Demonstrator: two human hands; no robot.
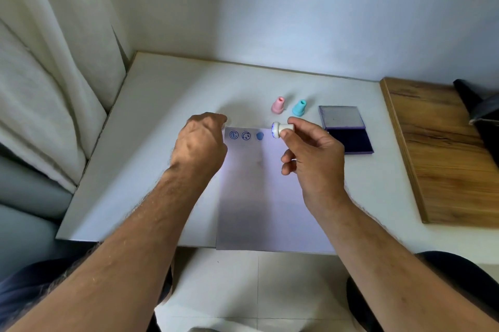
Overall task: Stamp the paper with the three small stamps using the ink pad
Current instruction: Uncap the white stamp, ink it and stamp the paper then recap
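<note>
OK, near edge first: the person's knees are showing dark at the lower left and lower right corners of the frame, with tiled floor (pixel 232 285) between them. Both bare forearms are reaching up from the bottom edge toward frame centre.

The paper (pixel 270 196) is lying flat on the white table (pixel 151 121), its near edge slightly overhanging the table's front. The left hand (pixel 198 142) is sitting at the paper's upper-left corner, knuckles toward the camera, fingers curled under; whether it is pressing the sheet or gripping anything, I cannot tell.

The right hand (pixel 310 153) is hovering over the paper's upper right, pinching the white stamp (pixel 280 129) between thumb and forefinger. The stamp is tilted sideways, its blue-inked face pointing left, off the paper.

Along the paper's top edge three blue marks are sitting in a row: two round outlined prints (pixel 239 135) and one solid blob (pixel 259 136), just left of the held stamp.

Farther back, the pink stamp (pixel 278 105) and the teal stamp (pixel 299 107) are standing upright side by side, just beyond the paper. The ink pad (pixel 348 138) is lying open to their right, lid (pixel 340 116) folded back, dark pad nearer.

A wooden board (pixel 442 153) is occupying the right side, a curtain (pixel 54 61) is hanging at upper left.
</note>
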